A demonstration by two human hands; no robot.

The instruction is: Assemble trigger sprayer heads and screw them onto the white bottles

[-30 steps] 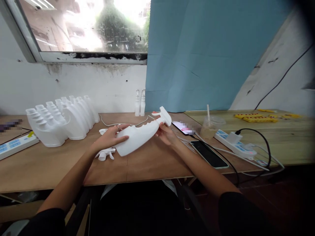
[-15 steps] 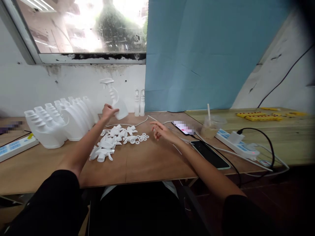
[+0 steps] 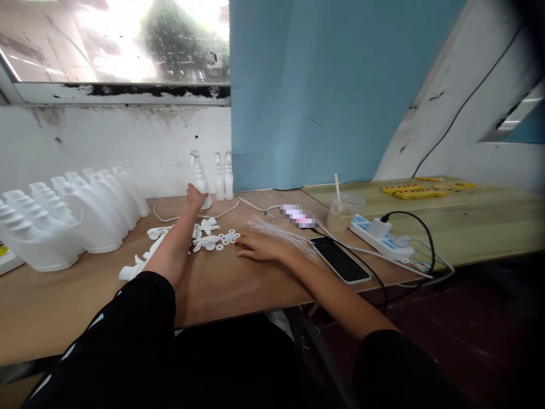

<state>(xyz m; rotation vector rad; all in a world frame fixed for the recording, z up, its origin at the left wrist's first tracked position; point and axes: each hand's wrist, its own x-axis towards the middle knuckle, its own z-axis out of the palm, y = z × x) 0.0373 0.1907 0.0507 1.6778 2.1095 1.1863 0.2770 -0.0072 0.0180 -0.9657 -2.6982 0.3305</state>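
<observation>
My left hand (image 3: 195, 197) is stretched far back to the wall and is closed on the base of a white spray bottle (image 3: 199, 175) that stands upright there with its trigger head on. My right hand (image 3: 259, 247) lies flat on the wooden table (image 3: 238, 284) with its fingers stretched out and holds nothing. Just left of it lie several small white washers (image 3: 227, 236). A bundle of thin white tubes (image 3: 283, 234) lies just beyond it. Loose white trigger heads (image 3: 158, 233) are scattered beside my left forearm.
A row of empty white bottles (image 3: 63, 218) stands at the left. Two small white bottles (image 3: 223, 176) stand by the wall. A dark phone (image 3: 339, 259), a plastic cup with a straw (image 3: 342, 211), a power strip (image 3: 377, 232) with cables and yellow parts (image 3: 411, 191) are at the right.
My left hand carried the spray bottle from in front of me to the back wall and stood it there. My right hand let go and came down flat on the table. The view shifted right.
</observation>
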